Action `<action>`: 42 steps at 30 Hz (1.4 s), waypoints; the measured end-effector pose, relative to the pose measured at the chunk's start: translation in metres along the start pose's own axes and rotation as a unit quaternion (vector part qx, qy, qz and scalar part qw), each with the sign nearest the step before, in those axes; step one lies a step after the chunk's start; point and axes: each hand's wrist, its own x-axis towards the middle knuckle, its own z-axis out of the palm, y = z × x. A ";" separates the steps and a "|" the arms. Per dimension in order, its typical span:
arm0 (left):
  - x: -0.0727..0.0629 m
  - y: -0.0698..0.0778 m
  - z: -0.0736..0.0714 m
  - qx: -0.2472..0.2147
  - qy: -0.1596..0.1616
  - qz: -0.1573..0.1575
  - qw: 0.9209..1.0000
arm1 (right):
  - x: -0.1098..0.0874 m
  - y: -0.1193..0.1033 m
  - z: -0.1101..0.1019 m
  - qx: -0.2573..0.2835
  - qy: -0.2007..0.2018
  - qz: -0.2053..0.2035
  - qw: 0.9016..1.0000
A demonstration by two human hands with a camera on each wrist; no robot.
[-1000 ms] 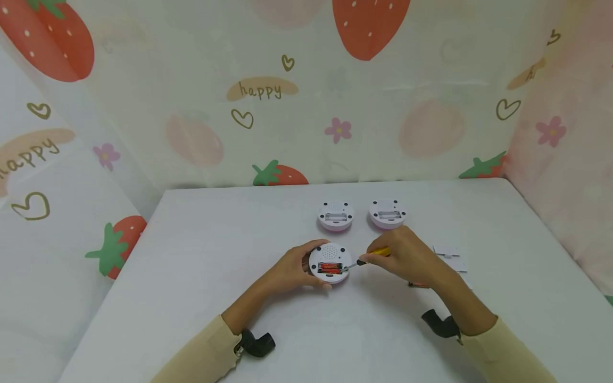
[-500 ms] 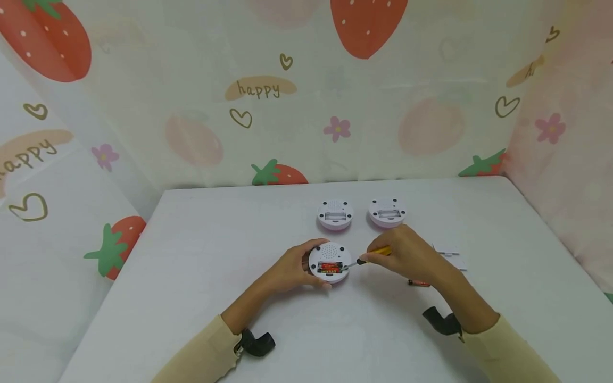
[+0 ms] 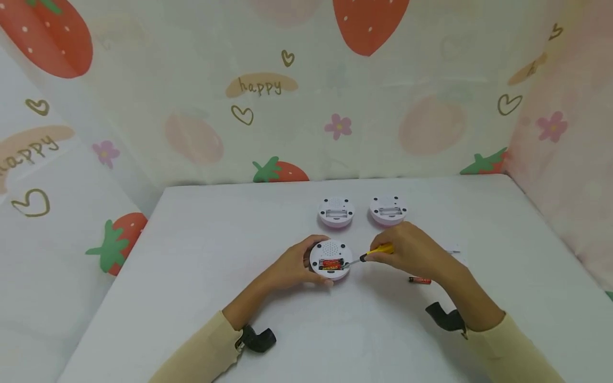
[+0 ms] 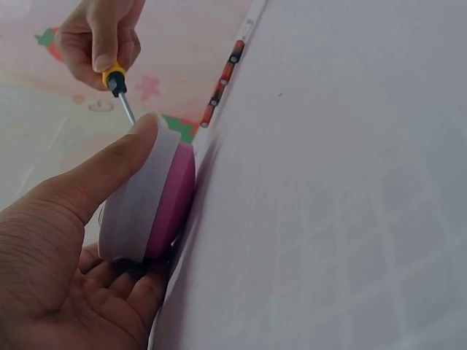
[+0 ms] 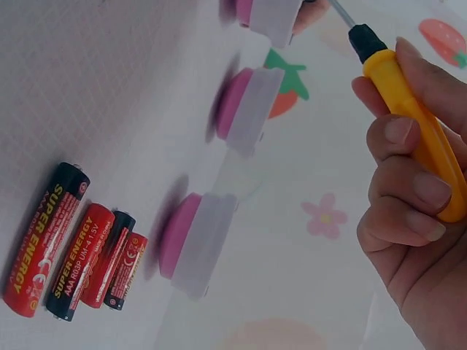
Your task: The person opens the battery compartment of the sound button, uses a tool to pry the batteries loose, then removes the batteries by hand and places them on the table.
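Note:
A round white-and-pink device point(image 3: 330, 249) lies with its white underside up, its battery bay holding red AAA batteries point(image 3: 332, 264). My left hand point(image 3: 293, 267) grips it from the left, the thumb along its near edge and the fingers round its far side. From the right, my right hand point(image 3: 411, 252) holds a screwdriver point(image 3: 384, 248) by its yellow handle, fingers wrapped round it in the right wrist view. The screwdriver's metal tip reaches the bay's right end; whether it touches a screw is too small to tell.
Two similar devices point(image 3: 336, 213) point(image 3: 388, 211) stand farther back with bare battery bays. Several loose AAA batteries point(image 5: 47, 240) lie on the white table point(image 3: 191, 255) to the right. White flat pieces point(image 3: 452, 251) are partly hidden behind the right hand.
The right forearm has shifted slightly right, uncovering more of a loose battery and covering more of the white pieces. The left hand's grip and the screwdriver tip stay nearly where they were.

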 end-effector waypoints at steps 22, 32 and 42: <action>0.001 0.005 0.001 0.043 0.008 -0.004 0.999 | -0.008 -0.009 -0.005 -0.056 -0.054 0.045 0.996; -0.001 0.005 0.000 0.022 0.003 0.000 1.000 | -0.016 -0.016 -0.013 -0.075 -0.060 0.038 0.995; -0.001 0.004 0.000 0.040 0.012 -0.001 0.999 | -0.028 -0.025 -0.009 -0.090 -0.052 0.009 0.995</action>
